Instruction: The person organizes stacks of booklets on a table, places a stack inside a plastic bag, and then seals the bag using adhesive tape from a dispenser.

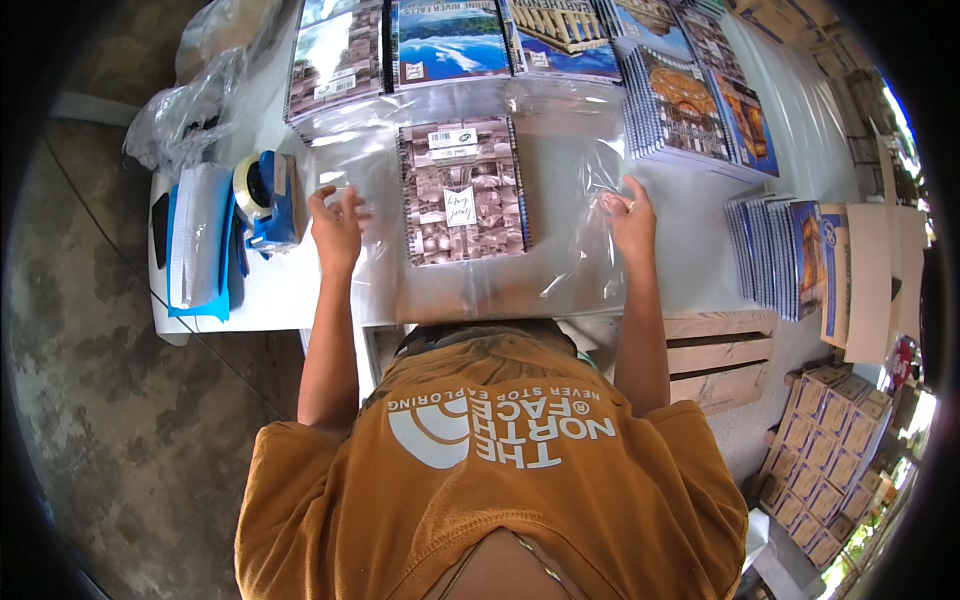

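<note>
A spiral-bound notebook with a brown photo-collage cover and a white label lies in front of me, spiral edges at its sides; it may be the top one of a small stack. Clear plastic film spreads under and around it. My left hand is over the film's left part, fingers curved and apart, slightly blurred, with nothing plainly held. On the other side, my right hand has thumb and fingers closing on the film's right part, which is creased there. Neither hand touches the notebook.
A blue tape dispenser stands at the left, beside a white and blue bundle. Stacks of spiral notebooks line the far side; more notebooks stand at the right. Crumpled plastic hangs at the far left corner. Cartons are piled lower right.
</note>
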### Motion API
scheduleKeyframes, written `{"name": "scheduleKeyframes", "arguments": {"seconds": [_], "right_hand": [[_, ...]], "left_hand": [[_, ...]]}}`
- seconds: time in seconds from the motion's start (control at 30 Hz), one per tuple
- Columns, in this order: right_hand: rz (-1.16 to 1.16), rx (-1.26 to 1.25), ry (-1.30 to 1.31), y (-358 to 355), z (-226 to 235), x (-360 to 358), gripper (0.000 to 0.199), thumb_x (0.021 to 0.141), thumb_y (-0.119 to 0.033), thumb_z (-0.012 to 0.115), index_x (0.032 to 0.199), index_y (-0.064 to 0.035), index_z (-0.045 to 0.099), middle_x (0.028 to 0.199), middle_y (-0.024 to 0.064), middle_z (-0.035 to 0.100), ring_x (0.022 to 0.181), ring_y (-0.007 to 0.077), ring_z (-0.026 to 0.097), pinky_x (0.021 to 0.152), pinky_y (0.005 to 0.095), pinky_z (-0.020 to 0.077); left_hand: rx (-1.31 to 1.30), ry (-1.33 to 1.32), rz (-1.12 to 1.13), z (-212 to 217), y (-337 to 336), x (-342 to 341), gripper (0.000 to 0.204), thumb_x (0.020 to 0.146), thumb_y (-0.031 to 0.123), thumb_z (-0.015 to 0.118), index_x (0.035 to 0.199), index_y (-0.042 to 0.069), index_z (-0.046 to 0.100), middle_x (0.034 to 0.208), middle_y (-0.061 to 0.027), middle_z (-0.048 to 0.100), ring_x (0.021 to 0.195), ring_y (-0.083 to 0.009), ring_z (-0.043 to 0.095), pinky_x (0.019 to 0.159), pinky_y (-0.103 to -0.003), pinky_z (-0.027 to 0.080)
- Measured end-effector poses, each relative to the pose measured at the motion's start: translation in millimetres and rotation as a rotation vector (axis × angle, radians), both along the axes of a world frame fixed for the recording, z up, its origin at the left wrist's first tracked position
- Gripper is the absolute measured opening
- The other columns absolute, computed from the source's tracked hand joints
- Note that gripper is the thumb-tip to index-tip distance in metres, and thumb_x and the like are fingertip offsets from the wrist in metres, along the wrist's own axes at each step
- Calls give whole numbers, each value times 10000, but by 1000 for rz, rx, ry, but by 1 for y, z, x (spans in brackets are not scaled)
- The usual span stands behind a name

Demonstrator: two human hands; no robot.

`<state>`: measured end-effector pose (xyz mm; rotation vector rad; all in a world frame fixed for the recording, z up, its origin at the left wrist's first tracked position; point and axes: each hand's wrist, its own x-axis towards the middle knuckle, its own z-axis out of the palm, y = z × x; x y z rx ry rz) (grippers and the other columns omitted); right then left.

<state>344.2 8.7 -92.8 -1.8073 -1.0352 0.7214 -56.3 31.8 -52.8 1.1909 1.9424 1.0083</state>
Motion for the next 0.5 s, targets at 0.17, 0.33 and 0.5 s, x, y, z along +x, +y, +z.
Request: {"name": "scheduleKeyframes", "arguments": {"seconds": [0.17, 0.33, 0.5], "right_hand": [[246, -320, 339, 10, 80, -21, 233, 828, -188, 636, 859, 41, 612, 866, 144, 658, 833, 200, 641, 715, 300, 489], [709, -170, 247, 23, 96, -33, 256, 834, -250, 625, 798, 2, 596, 1289, 219, 463, 1100, 162, 521, 826, 265, 416], [605, 231, 697, 23, 52, -97, 217, 801, -145, 601, 676, 2, 503, 1458, 201, 188, 1267, 171, 339, 898, 277, 329]], "left_hand": [[-351, 181, -624, 26, -7, -22, 303, 807, 249, 674, 907, -32, 622, 736, -79, 663, 663, -167, 637, 625, -290, 487], [157, -26, -677, 54, 1, 1, 148, 810, 146, 630, 703, 50, 598, 1336, -191, 398, 1170, -252, 431, 928, -347, 366], [118, -368, -638, 35, 1, 55, 143, 821, 135, 598, 693, 73, 586, 1485, -192, 125, 1382, -322, 102, 1089, -444, 143]]}}
